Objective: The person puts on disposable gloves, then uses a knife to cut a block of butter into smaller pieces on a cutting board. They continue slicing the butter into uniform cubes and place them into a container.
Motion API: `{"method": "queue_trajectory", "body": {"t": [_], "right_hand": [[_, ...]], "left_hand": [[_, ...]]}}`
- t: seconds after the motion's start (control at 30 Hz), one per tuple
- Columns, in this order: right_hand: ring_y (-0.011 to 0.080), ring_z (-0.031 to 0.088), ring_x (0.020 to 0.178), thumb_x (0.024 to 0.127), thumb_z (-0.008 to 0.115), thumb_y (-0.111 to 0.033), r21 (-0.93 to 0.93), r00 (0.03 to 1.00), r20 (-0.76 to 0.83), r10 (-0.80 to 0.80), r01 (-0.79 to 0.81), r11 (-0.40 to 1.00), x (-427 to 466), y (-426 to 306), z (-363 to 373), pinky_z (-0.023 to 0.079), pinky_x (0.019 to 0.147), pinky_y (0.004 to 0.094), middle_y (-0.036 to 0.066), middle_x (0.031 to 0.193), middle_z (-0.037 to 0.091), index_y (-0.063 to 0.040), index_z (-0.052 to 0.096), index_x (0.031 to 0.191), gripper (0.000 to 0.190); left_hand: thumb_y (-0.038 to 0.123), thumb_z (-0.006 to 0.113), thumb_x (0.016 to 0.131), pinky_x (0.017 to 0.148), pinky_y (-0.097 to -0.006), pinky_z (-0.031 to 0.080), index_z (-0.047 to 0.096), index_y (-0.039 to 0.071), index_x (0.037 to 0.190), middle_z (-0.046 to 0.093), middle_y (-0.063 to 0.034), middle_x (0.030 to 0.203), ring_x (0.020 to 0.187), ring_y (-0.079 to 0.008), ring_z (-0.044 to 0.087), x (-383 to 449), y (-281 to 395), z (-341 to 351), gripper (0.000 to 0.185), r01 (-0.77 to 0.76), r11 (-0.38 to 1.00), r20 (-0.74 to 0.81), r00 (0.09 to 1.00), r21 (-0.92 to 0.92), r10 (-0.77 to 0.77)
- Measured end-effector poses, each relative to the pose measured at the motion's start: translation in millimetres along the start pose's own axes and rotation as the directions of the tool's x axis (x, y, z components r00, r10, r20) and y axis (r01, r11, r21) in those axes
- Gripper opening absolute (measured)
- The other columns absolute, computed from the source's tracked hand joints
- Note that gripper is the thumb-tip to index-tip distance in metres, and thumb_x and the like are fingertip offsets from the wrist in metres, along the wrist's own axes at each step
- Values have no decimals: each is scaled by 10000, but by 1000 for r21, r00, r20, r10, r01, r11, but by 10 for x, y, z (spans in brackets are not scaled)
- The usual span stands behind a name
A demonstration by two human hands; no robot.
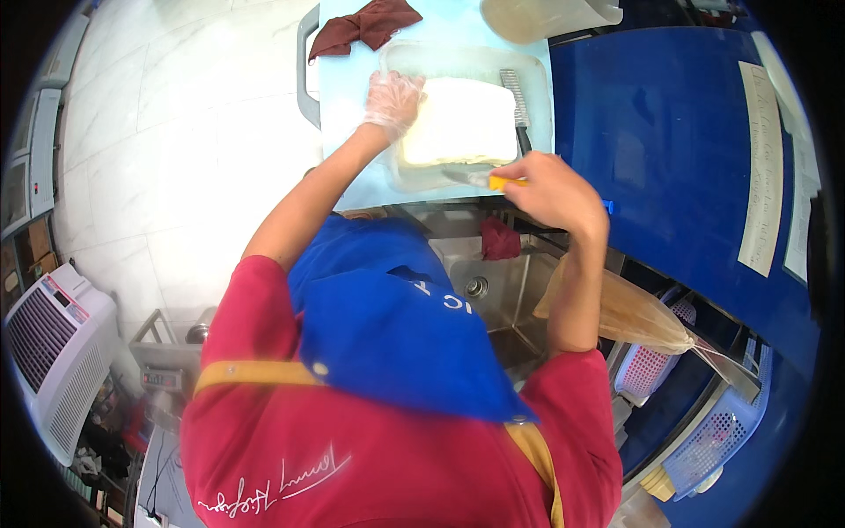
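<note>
A large, pale white block of food (pixel 469 122), perhaps tofu, lies in a shallow translucent plastic tray (pixel 422 179) on a light blue work surface (pixel 342 145). My left hand (pixel 396 99), in a clear plastic glove, is against the block's upper left edge; its fingertips are hard to make out. Bare, my right hand (pixel 551 188) grips a small knife by its yellow handle (pixel 505 183). The knife's blade (pixel 465 177) points left, just below the block's near edge. A ridged metal crinkle cutter (pixel 516 99) with a black handle rests along the block's right side.
A dark red cloth (pixel 366 26) and a translucent plastic container (pixel 551 16) sit at the back. Below the work surface is a steel sink (pixel 515 290) with a red cloth (pixel 500 239) at its rim. A filled plastic bag (pixel 634 313) lies right of it, near perforated baskets (pixel 716 432).
</note>
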State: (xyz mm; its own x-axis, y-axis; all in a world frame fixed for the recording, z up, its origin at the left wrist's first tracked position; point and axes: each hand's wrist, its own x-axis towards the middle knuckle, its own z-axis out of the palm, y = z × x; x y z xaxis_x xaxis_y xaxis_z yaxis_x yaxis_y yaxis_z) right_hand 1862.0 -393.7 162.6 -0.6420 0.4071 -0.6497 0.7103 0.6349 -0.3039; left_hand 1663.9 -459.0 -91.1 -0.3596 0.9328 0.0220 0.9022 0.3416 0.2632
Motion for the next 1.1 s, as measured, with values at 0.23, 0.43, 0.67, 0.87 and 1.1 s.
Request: {"method": "queue_trajectory", "body": {"t": [0.23,0.43,0.67,0.87,1.1], "right_hand": [[413,703,809,964,591,-224,132,837,-544,54,22,991,345,357,247,550,737,448,253,881,713,-107,691,1296,366],[431,687,742,983,598,-249,-76,789,-615,-3,-55,996,920,506,724,547,695,507,230,807,705,-208,694,1308,341],[429,706,747,976,585,-216,-156,835,-550,-33,-64,986,1074,473,824,566,698,530,229,799,716,-172,663,1333,368],[444,705,752,959,568,-158,-177,857,-511,-67,-28,984,1183,431,923,569,701,537,246,796,707,-76,625,1341,395],[436,705,728,916,535,-70,-235,879,-461,-123,13,972,1331,409,974,558,661,545,267,773,692,30,628,1264,374]], "left_hand": [[585,479,984,871,-497,425,673,172,1287,735,-88,1033,1021,-266,654,32,45,-9,547,33,999,65,997,5,-33],[813,501,854,855,-480,395,612,262,1409,712,-97,1109,1063,-272,626,-12,148,-45,791,50,996,-7,999,72,-49],[839,512,826,851,-480,400,619,258,1401,712,-100,1100,1059,-282,633,3,132,-28,824,53,996,-11,999,69,-52],[763,483,904,864,-492,409,637,252,1372,720,-100,1087,1044,-285,649,-6,139,-28,709,54,996,-37,998,69,-52],[623,418,1012,942,-570,369,729,226,1199,728,-104,1051,1045,-277,668,123,225,-48,537,175,983,29,984,55,-177]]}}
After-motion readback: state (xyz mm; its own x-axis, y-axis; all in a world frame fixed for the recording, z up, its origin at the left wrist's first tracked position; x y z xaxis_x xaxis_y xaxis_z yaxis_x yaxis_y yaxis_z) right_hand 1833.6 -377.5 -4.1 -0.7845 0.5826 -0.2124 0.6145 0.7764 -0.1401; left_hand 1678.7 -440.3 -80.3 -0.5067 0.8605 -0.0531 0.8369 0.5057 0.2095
